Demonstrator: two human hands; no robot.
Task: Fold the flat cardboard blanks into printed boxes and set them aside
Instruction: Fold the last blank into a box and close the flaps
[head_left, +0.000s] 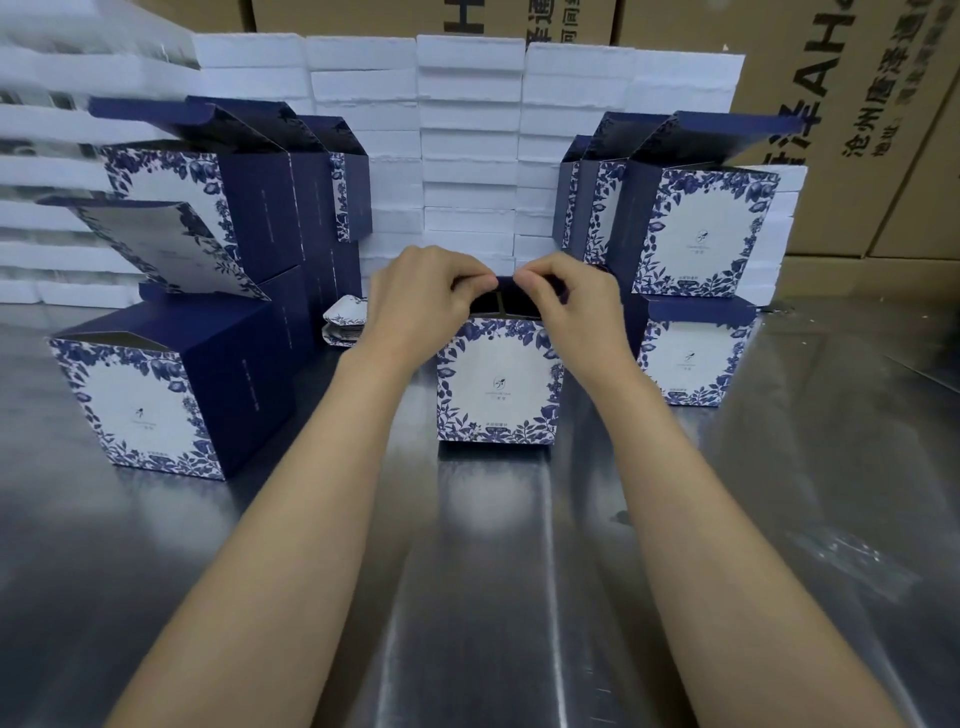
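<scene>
A blue-flowered box (500, 382) is stood upright on the metal table (519, 571), open top up. Its far top flap is pinched by left hand (423, 301) and right hand (569, 306).

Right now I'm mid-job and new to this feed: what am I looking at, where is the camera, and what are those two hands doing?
There is no machine here: these are a person's two bare hands, seen from one wide-angle camera worn on the head, looking forward and down. That is why the forearms reach in from the bottom of the picture.

The left hand and right hand both pinch the dark blue top edge of the box in the middle, which stands upright on a shiny metal table. Its front is white with a blue flower border, and its top is not closed.

More boxes of the same print stand to the left and stacked to the right, several with lids up. Behind them is a wall of white foam blocks, then brown shipping cartons.
</scene>
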